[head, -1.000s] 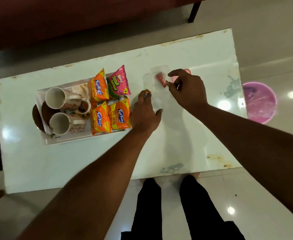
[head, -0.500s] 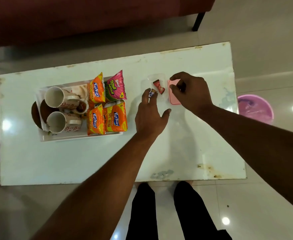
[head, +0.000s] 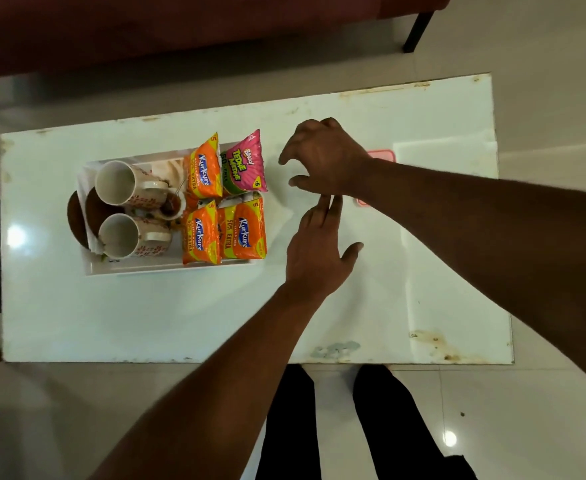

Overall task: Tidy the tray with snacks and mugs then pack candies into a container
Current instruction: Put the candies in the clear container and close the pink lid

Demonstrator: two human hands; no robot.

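A white tray (head: 166, 269) on the white table (head: 146, 317) holds two floral mugs (head: 116, 183) (head: 120, 236) lying on their sides, three orange Kurkure packets (head: 243, 231) and a pink snack packet (head: 246, 161). My right hand (head: 322, 157) hovers just right of the tray, fingers spread and bent, with nothing visible between them. It hides the clear container and the candies. The pink lid (head: 383, 155) peeks out behind my right wrist. My left hand (head: 319, 252) lies flat with straight fingers, the tips reaching under the right hand.
A small bowl of brown sauce (head: 173, 206) sits between the mugs, and a brown plate (head: 76, 216) sticks out under the tray's left end. A dark red sofa (head: 180, 26) runs behind the table. My legs (head: 336, 427) stand at the near edge.
My right hand moved left from the pink lid to above the container, covering it and the red candy. My left hand's fingertips slid under it. The view shifted.
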